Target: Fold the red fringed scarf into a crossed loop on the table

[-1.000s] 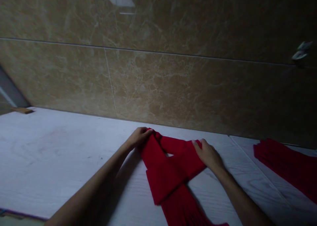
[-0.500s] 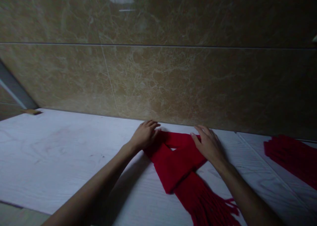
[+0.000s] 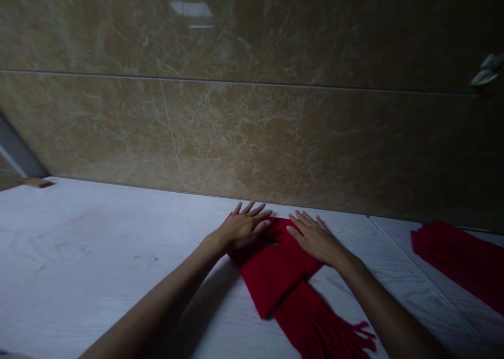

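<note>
The left hand [image 3: 242, 230] lies flat over one upper corner of the red scarf [image 3: 271, 280], fingers spread wide and pointing toward the wall; the right hand [image 3: 315, 238] is laid palm down on the other upper corner, its fingers a little apart. Neither is gripping anything that I can see, though both palms are hidden and I can't tell how hard they press. Between them the scarf makes a loop, its opening mostly lost in shadow, with one end crossing over the other below. The fringe fans out near the right forearm, and its lowest strands run out of sight. All this rests on the white table [image 3: 98, 259], close to the brown marbled wall [image 3: 244, 133]. Off to the right, a second red cloth [image 3: 460, 262] is cut off at the side and too dark to read well. Above it, a pale fitting [image 3: 488, 70] on the wall is just a blur.
</note>
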### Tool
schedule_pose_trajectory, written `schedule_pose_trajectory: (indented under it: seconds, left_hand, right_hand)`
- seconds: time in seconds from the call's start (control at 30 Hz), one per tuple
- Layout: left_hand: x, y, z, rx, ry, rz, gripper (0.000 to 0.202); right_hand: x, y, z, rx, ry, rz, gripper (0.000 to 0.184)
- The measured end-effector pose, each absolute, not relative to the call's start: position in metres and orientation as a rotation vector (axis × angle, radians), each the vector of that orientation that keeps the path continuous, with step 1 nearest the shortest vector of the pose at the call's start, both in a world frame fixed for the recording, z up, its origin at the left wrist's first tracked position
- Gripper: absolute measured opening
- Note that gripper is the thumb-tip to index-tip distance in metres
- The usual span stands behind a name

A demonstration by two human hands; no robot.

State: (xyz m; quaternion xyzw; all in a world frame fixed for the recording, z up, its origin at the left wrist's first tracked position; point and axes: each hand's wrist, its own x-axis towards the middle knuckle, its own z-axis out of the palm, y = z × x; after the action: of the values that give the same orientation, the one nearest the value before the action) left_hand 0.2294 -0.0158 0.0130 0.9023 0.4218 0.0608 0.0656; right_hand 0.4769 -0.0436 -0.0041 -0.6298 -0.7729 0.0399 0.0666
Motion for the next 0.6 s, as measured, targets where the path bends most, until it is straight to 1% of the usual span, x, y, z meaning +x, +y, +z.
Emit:
schedule_pose_trajectory:
  seconds: [0.1, 0.2, 0.3, 0.4, 0.5, 0.6]
  left_hand:
    - [0.237, -0.016, 0.003, 2.707, 1.29, 0.133, 0.059]
    - [0.24, -0.016, -0.002, 2.717, 1.3, 0.106, 0.06]
    - [0.241, -0.018, 0.005, 2.767, 1.277, 0.234, 0.057]
    - [0.236, -0.021, 0.013, 2.789, 1.287, 0.343, 0.054]
    - [0.219, -0.025, 0.021, 2.75, 1.424, 0.428, 0.044]
    - [0.193, -0.032, 0.027, 2.68, 1.526, 0.523, 0.029]
  right_hand:
    - [0.471, -0.045, 0.002, -1.865, -2.331, 0.108, 0.06]
    - [0.469, -0.047, -0.006, -1.85, -2.36, 0.097, 0.057]
    - [0.473, -0.047, -0.017, -1.818, -2.338, 0.079, 0.057]
    - [0.477, -0.048, -0.017, -1.715, -2.259, 0.067, 0.054]
    - [0.472, -0.059, -0.004, -1.544, -2.173, 0.057, 0.044]
    - [0.449, -0.086, 0.019, -1.311, -2.233, 0.218, 0.029]
